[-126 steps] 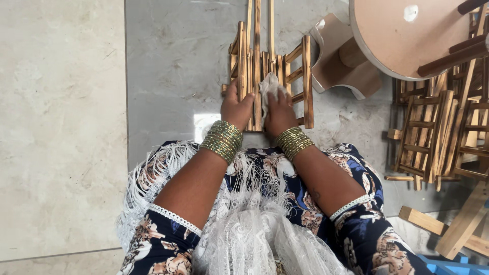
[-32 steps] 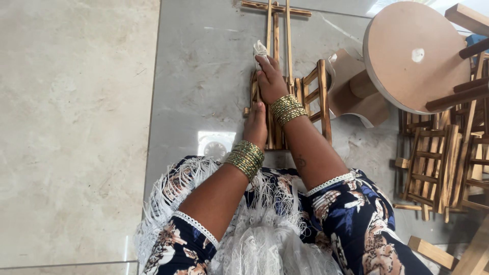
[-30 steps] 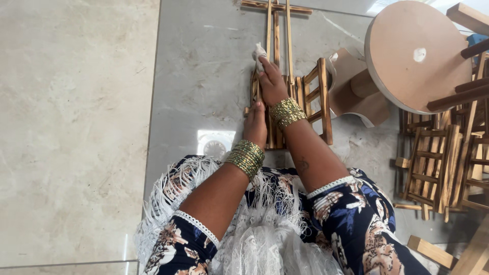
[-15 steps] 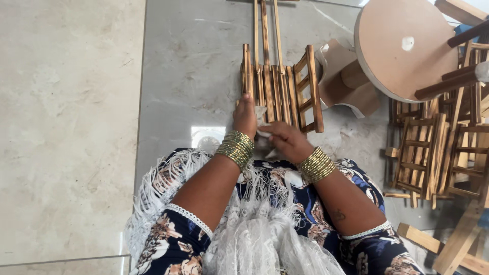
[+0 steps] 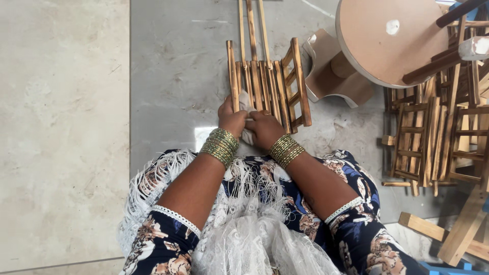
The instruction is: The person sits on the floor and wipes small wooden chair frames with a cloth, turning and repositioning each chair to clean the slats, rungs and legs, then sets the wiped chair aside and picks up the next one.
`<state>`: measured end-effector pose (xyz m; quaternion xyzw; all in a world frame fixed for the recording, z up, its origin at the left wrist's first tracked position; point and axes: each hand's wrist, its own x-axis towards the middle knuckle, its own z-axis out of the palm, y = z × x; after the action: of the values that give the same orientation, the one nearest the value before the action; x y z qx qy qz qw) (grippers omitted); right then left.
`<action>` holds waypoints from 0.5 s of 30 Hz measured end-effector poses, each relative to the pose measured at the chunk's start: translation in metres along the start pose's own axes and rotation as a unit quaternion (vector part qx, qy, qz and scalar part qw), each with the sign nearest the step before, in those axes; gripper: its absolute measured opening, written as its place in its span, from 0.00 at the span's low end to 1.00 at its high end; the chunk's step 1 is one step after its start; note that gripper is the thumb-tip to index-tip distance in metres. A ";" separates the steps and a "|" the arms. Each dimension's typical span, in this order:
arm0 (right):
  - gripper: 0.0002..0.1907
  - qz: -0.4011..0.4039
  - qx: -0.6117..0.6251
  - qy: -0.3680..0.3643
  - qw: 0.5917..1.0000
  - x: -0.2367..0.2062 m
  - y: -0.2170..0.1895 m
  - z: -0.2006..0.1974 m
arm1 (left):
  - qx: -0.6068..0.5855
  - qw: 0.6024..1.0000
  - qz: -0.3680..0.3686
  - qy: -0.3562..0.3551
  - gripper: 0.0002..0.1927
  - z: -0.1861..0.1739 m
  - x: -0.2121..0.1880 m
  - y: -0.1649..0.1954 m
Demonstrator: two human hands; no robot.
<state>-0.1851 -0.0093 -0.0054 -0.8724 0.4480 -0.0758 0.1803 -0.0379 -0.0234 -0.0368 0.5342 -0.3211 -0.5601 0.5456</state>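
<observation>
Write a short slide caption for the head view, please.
Left hand steadies a slatted wooden frame on the floor while right hand presses a white cloth against it.

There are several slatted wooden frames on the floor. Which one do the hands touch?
The slatted wooden frame lying flat directly before the person: the left hand grips its left rail and the right hand rests on its near end. The other frames are piled at right, untouched.

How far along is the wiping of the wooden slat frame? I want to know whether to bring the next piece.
Done: cannot tell; no wiped part looks different. In hand: left hand steadies the slat frame while right hand presses a white cloth at its near end. Left: more frames stacked at right, apparently untouched.
</observation>
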 end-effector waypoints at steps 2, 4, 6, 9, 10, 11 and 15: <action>0.14 0.111 -0.030 -0.099 0.988 -0.004 -0.010 -0.021 | 0.017 0.999 -0.027 0.001 0.35 0.001 -0.002 0.003; 0.13 0.189 -0.047 -0.223 0.955 -0.006 -0.012 -0.041 | 0.035 0.995 -0.089 0.008 0.36 0.002 -0.003 0.005; 0.13 0.223 -0.061 -0.267 0.935 -0.010 -0.006 -0.056 | 0.025 0.996 -0.081 0.008 0.35 0.003 -0.002 0.007; 0.17 0.183 -0.044 -0.136 0.973 -0.022 0.007 -0.056 | -0.004 0.998 -0.058 -0.011 0.37 0.003 0.000 0.005; 0.20 0.147 -0.015 -0.030 0.989 -0.021 0.009 -0.046 | -0.016 0.999 -0.046 -0.020 0.38 0.004 0.000 0.004; 0.23 0.107 0.013 0.078 0.991 -0.019 0.012 -0.036 | -0.001 0.998 -0.054 -0.022 0.38 0.004 0.001 0.003; 0.30 0.071 -0.078 0.049 0.993 0.006 0.013 0.013 | 0.022 0.999 -0.034 -0.032 0.40 0.001 0.001 -0.001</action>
<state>-0.1874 -0.0184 -0.0224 -0.8450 0.5216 -0.0708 0.0945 -0.0391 -0.0246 -0.0375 0.5383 -0.3321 -0.5882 0.5040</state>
